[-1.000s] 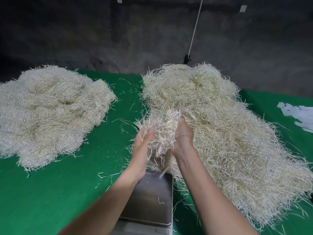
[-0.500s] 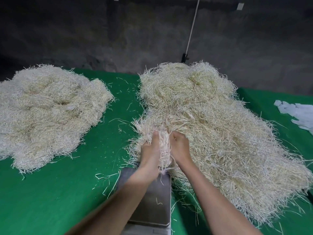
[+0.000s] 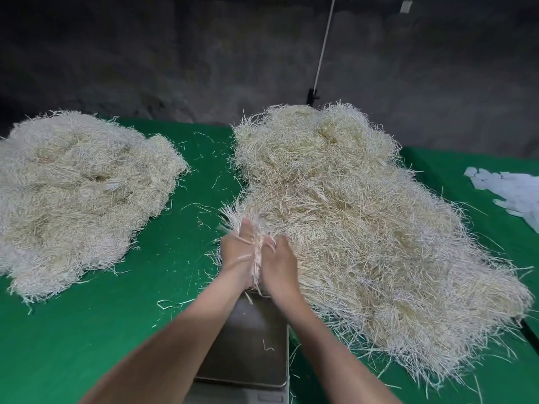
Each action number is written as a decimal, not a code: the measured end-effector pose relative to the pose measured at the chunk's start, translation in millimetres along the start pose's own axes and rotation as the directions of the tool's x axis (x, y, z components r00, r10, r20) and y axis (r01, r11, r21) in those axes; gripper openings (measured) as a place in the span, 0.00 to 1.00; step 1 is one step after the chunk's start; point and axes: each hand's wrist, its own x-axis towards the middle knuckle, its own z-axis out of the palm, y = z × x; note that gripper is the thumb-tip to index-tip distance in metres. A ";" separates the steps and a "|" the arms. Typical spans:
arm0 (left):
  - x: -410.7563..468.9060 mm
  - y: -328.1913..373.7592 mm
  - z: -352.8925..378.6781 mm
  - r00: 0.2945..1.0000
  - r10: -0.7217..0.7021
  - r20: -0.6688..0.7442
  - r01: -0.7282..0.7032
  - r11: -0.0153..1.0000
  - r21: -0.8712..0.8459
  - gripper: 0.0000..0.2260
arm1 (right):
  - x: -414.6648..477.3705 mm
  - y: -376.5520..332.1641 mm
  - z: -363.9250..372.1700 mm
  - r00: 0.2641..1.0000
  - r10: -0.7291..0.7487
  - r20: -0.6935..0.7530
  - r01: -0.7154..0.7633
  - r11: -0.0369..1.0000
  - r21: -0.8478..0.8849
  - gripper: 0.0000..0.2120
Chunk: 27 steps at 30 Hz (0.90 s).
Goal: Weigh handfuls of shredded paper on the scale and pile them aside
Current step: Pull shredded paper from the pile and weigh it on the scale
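A handful of shredded paper [image 3: 256, 246] is squeezed between my left hand [image 3: 237, 255] and my right hand [image 3: 280, 263], both gripping it just beyond the far edge of the scale. The scale [image 3: 250, 345] is a grey metal pan at the bottom middle, with only a stray strand or two on it. A large pale pile of shredded paper [image 3: 364, 228] lies to the right of my hands, touching the handful. A second big pile [image 3: 81, 193] lies on the left of the table.
The green table cover [image 3: 87, 345] carries loose strands between the piles. White paper scraps [image 3: 513, 191] lie at the far right. A white cord [image 3: 325, 45] hangs against the dark wall behind.
Both hands have dropped lower with the handful and pressed closer together, down toward the far edge of the scale and the front of the right pile.
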 end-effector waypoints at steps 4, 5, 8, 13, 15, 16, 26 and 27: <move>13.4 -3.9 -13.9 0.991 0.008 -0.132 0.015 0.985 0.173 0.19 | -13.1 15.6 -33.6 0.919 0.001 0.393 -0.096 0.970 0.223 0.32; 12.8 -2.1 -15.9 0.991 0.028 -0.130 -0.005 0.984 0.179 0.19 | -16.8 17.7 -32.0 0.925 -0.025 0.378 -0.060 0.975 0.213 0.43; -2.1 -11.9 -1.7 0.969 0.236 0.066 -0.246 0.931 0.271 0.11 | -6.7 -0.1 -21.2 0.976 -0.167 0.138 0.148 0.980 0.136 0.46; -24.3 0.3 2.3 0.904 0.201 0.377 -0.240 0.969 0.057 0.28 | 40.6 -9.4 -39.8 0.994 0.080 0.069 -0.093 0.975 0.203 0.18; -30.5 3.8 -5.8 0.894 0.163 0.418 -0.066 0.969 -0.237 0.36 | 52.6 -3.9 -44.5 0.979 0.197 -0.055 -0.171 0.936 0.306 0.19; -35.0 3.1 -7.1 0.898 0.130 0.420 -0.012 0.962 -0.273 0.36 | 54.0 -6.7 -45.2 0.956 0.282 -0.086 -0.225 0.886 0.406 0.21; -19.2 2.1 6.1 0.997 -0.060 -0.047 0.054 0.991 -0.120 0.27 | 16.9 3.0 -10.1 0.971 -0.234 -0.048 0.221 0.958 -0.185 0.11; -26.9 -3.9 10.4 0.998 -0.057 -0.005 0.057 0.997 -0.058 0.28 | 24.7 -0.6 -18.6 0.981 -0.177 -0.083 0.160 0.972 -0.174 0.13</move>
